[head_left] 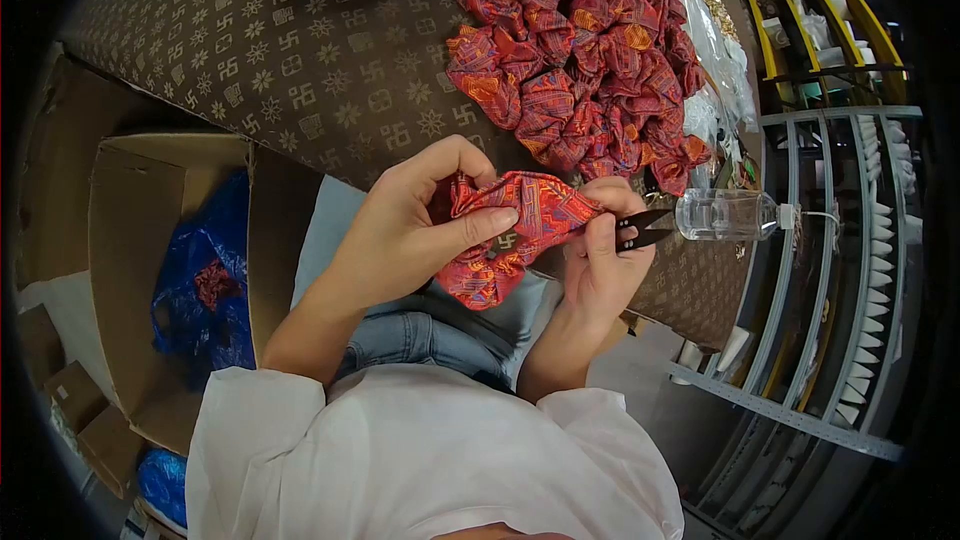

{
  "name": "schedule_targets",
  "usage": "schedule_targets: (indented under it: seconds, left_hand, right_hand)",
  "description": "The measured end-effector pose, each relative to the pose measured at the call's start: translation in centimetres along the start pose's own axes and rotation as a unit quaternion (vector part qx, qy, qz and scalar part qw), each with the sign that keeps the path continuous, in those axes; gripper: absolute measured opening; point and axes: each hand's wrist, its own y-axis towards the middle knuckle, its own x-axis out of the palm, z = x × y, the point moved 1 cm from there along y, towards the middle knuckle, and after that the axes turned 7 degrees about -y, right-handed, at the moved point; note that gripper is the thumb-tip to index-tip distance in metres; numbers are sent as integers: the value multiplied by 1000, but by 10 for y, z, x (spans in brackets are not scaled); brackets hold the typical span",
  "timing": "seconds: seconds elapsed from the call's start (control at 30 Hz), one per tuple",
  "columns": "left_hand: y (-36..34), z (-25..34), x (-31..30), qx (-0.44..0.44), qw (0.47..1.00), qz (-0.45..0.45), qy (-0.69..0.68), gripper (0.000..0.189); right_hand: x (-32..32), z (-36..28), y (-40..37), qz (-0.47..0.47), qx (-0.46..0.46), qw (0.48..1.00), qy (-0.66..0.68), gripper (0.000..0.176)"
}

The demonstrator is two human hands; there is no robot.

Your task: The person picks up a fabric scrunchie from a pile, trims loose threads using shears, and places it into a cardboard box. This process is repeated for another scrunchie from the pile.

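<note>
A red patterned fabric scrunchie (545, 212) is stretched out in front of my body. My left hand (415, 215) is closed on its left side, with the thumb lying over the cloth. Black thread snips (652, 230) sit in my right hand (605, 265), their pointed blades facing right. The thumb and fingers of that hand also meet the scrunchie's right end; whether they pinch it is hard to see. Just beyond the hands, a large heap of similar red scrunchies (590, 60) lies on the brown patterned tablecloth (330, 70).
A clear plastic bottle (725, 215) lies close to the snips' tips. To the left stands an open cardboard box (175, 160) with a blue plastic bag (205, 280) inside. Metal shelving (790, 240) with white thread cones (872, 280) lines the right side.
</note>
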Motion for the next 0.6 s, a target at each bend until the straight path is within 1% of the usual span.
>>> schedule_targets:
  seconds: [0.03, 0.07, 0.1, 0.13, 0.17, 0.2, 0.23, 0.27, 0.3, 0.33, 0.37, 0.4, 0.47, 0.53, 0.6]
  left_hand:
    - [-1, 5, 0, -6, 998, -23, 64, 18]
    - [-1, 7, 1, -12, 991, -47, 127, 20]
    - [-1, 6, 1, -12, 991, -46, 126, 20]
    - [-1, 5, 2, -7, 991, -69, 116, 21]
    - [-1, 3, 3, -3, 990, -92, 105, 21]
    - [0, 1, 4, -4, 990, -94, 104, 21]
    - [2, -1, 4, -6, 995, -97, 29, 32]
    - [2, -3, 5, -7, 994, -97, -47, 43]
    - [2, -3, 6, -7, 994, -95, -48, 43]
    - [1, -1, 7, -7, 994, -96, -57, 52]
    - [1, 1, 8, -6, 993, -97, -65, 61]
    - [1, 4, 7, -7, 993, -98, -66, 61]
    - [1, 9, 1, -89, 987, -94, -100, 69]
    - [0, 11, 0, -84, 987, -93, -104, 68]
    - [0, 12, -1, -79, 987, -90, -109, 68]
  right_hand:
    - [1, -3, 2, -1, 0, 1000, 0, 27]
    - [3, -8, 4, -34, -16, 998, -45, 29]
    - [5, -12, 5, -67, -33, 993, -91, 32]
    - [5, -13, 4, -66, -32, 993, -92, 32]
    - [5, -14, 3, -93, 21, 992, -82, 28]
    - [5, -14, 2, -118, 73, 988, -72, 24]
    - [5, -13, 1, -144, 125, 980, -61, 21]
    - [6, -9, 0, -68, 119, 990, 15, 14]
    - [8, -8, 0, -15, 117, 993, 32, 12]
    - [9, -8, 1, 39, 114, 992, 48, 11]
    - [2, -4, 0, 61, 121, 989, 54, 9]
    - [1, -4, 0, 61, 120, 989, 53, 9]
    - [-2, -5, 1, 100, 128, 975, 149, 7]
    - [-5, -2, -1, 101, 126, 974, 160, 8]
    - [-5, 1, -2, 79, 104, 972, 197, 9]
